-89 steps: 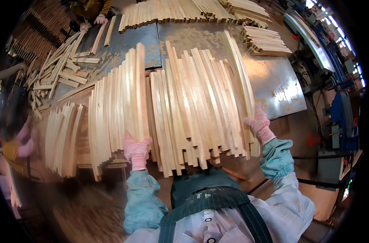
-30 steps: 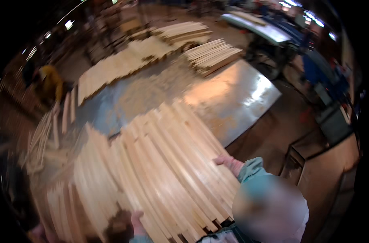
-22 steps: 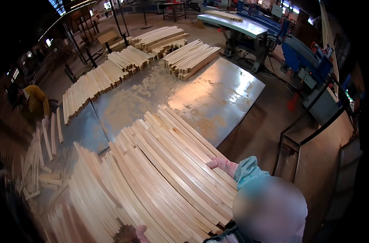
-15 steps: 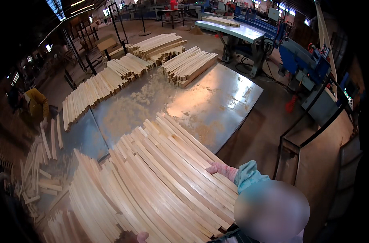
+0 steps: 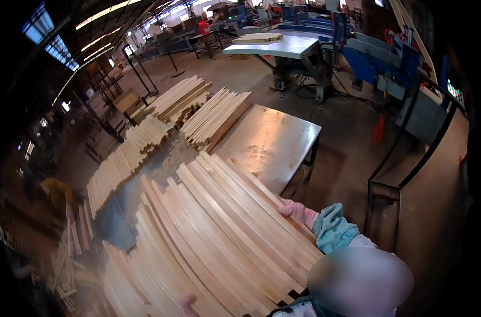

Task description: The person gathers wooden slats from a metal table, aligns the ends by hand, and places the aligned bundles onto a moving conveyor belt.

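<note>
A wide row of long pale wooden strips (image 5: pixel 224 227) lies side by side, running from the lower edge up over the metal table. My right hand (image 5: pixel 297 209), in a pink knit glove below a teal sleeve cuff, is closed over the outermost strip on the right side. At the lower edge, only a pinkish fingertip of my left hand (image 5: pixel 188 302) shows on top of the strips. The rest of that hand is hidden. A blurred patch covers the area behind my right sleeve.
Stacks of shorter wooden strips (image 5: pixel 214 119) stand along the far side of the sawdust-strewn metal table (image 5: pixel 283 134). Loose offcuts (image 5: pixel 71 277) pile up at left, near a person in yellow (image 5: pixel 58 193). To the right are a black metal frame (image 5: pixel 386 185) and a blue machine (image 5: pixel 380 58).
The view has tilted and shifted. The wooden strips now cover more of the table, their far ends nearer the stacks. My right hand remains at their right side.
</note>
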The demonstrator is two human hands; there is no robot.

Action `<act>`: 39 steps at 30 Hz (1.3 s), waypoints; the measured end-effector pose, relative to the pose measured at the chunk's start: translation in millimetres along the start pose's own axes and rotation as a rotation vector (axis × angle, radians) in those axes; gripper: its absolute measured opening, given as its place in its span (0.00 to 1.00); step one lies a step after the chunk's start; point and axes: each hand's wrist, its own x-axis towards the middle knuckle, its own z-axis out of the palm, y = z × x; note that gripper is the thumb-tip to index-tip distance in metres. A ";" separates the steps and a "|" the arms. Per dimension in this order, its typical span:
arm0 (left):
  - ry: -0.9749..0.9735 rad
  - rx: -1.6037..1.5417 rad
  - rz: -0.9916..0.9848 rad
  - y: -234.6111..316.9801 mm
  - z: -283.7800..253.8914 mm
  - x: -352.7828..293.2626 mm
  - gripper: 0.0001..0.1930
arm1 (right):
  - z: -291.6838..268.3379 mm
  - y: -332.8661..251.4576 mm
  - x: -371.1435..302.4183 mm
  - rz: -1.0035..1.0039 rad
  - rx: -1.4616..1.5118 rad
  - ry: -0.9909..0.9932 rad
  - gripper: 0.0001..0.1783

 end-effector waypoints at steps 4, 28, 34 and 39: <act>-0.179 -0.007 0.101 -13.7 103.6 29.6 0.23 | -69.5 -102.7 -41.4 -0.117 -0.046 0.080 0.41; -1.198 -0.010 -0.104 -121.9 961.9 193.2 0.35 | -390.7 -657.4 -119.8 -0.610 -0.604 0.706 0.27; -1.020 -0.088 0.037 -112.5 1033.4 259.7 0.35 | -511.1 -775.1 -0.5 -0.515 -0.428 0.318 0.26; -0.838 -0.095 0.153 -65.9 1061.3 313.5 0.33 | -561.3 -848.0 158.5 -0.243 -0.323 0.178 0.36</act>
